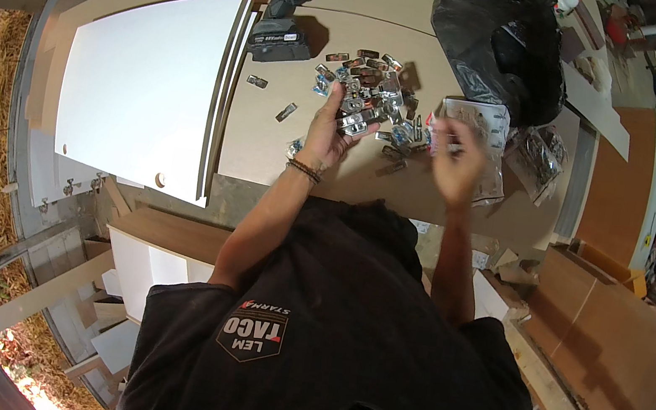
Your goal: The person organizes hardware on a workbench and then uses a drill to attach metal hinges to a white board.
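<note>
While the left hand (329,130) cups metal hinges (355,122) (fingers half-curled), the right hand (454,166) — blurred — pinches a clear packet (480,126).

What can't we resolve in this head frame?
- Right hand: motion-blurred; its grip on the clear plastic packet is unreadable.
- Left hand: seen from behind; palm hidden.
- Pile of small shiny metal fittings: too small to identify.
- Black plastic bag: opaque, contents hidden.

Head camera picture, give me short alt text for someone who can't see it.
A person's left hand holds metal hinges above a pile of hinges on a brown board; the right hand lifts a clear packet. Nearby lie a drill and white panels.
</note>
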